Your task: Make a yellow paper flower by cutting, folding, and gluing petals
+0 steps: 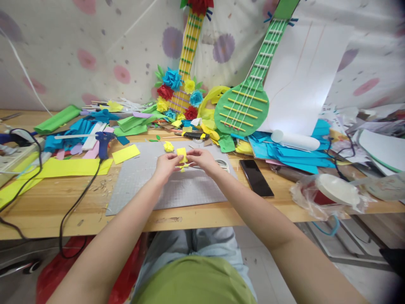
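Between the fingertips of my left hand (167,166) and my right hand (202,159) is a small piece of yellow crepe paper (181,154). Both hands pinch it from the sides, over the grey cutting mat (139,185). A small yellow paper flower (168,146) lies on the mat just beyond my left hand. Yellow scraps (182,168) show below the held piece. Beside my right hand lie scissors (223,164), with their blades partly hidden by the fingers.
A blue glue gun (104,143) with a black cord is at left, near yellow paper strips (69,167). A phone (256,178) lies right of the mat. Behind stand a green paper instrument (242,107) and a yellow one with flowers (190,38). A box cutter (196,135) lies beyond the mat.
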Motion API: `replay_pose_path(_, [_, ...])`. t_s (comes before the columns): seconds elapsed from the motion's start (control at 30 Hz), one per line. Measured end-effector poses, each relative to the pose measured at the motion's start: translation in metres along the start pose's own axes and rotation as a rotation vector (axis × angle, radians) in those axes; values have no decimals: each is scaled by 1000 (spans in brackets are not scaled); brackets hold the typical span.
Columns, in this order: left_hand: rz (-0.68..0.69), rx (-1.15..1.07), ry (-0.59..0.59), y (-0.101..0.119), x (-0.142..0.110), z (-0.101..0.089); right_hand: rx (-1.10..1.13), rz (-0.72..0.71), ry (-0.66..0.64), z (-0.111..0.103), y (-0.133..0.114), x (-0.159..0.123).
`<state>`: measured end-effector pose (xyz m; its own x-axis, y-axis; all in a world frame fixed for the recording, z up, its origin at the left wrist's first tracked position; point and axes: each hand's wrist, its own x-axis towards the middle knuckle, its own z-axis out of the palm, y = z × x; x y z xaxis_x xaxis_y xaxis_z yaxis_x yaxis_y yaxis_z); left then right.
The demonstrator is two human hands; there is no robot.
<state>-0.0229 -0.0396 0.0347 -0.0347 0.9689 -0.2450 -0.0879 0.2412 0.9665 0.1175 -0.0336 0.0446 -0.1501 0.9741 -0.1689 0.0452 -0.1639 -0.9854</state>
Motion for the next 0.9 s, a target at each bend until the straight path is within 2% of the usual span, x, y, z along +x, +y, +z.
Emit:
replay_pose_path(0.2, [40, 41, 56, 2, -1, 1, 63, -29, -100, -1, 7, 5])
replay_pose_path(0.47, [35, 88, 85, 2, -3, -1, 63, 36, 4, 1, 8, 7])
replay_pose_path(0.57, [60, 71, 54, 0, -1, -1, 72, 36, 21, 2, 7, 7])
replay_pose_path(0.63, [87, 64, 53, -1, 1, -1, 77, 43, 13, 4, 6, 6])
replay_pose_path(0.8, [110, 61, 204, 0, 4, -1, 76, 43, -27, 7, 2, 6])
replay_pose_path(0.9, [96, 59, 154, -4, 6, -3, 59, 47, -43, 8, 3, 6])
